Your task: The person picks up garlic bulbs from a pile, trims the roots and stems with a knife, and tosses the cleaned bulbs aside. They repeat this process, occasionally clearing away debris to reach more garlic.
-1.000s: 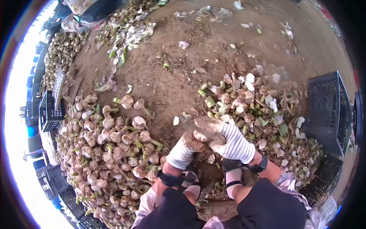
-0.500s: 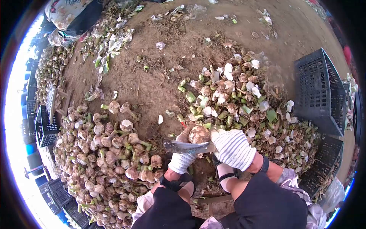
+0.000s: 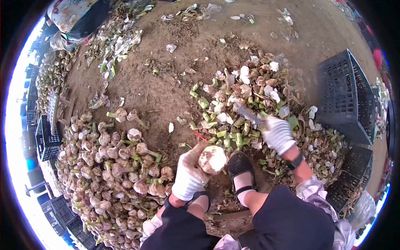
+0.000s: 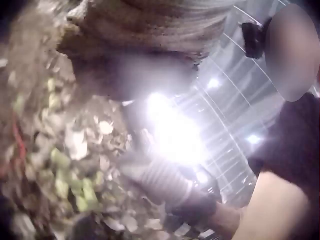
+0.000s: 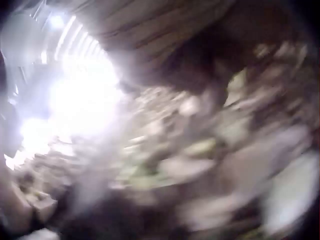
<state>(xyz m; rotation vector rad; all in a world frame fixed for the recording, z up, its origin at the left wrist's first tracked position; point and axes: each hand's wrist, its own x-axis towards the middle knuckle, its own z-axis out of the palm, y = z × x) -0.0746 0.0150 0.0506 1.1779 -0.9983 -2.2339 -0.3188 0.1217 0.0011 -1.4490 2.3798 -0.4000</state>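
In the head view my left hand [image 3: 187, 171], in a striped white glove, grips a garlic bulb [image 3: 213, 160] whose pale, bare side faces up. Off to the right, over the trimmings, my gloved right hand [image 3: 277, 134] holds a knife [image 3: 248, 114], its blade pointing up and left. A large heap of untrimmed garlic bulbs [image 3: 112, 175] lies left of my left hand. Beneath the knife spreads a pile of cut green stems and peeled skins [image 3: 237, 98]. The left wrist view catches the right glove [image 4: 157, 180] across the pile; the right wrist view is badly blurred.
A black plastic crate [image 3: 343, 96] stands on the right, with another crate [image 3: 356, 173] below it. More crates [image 3: 48, 135] line the left edge near a small wooden stool [image 3: 58, 110]. Another person [image 3: 79, 18] is at the upper left. My shoe [image 3: 241, 170] is just right of the bulb.
The knife was at the bulb between both hands; my right hand has swung it away up and to the right. My left hand has turned the bulb's pale side up.
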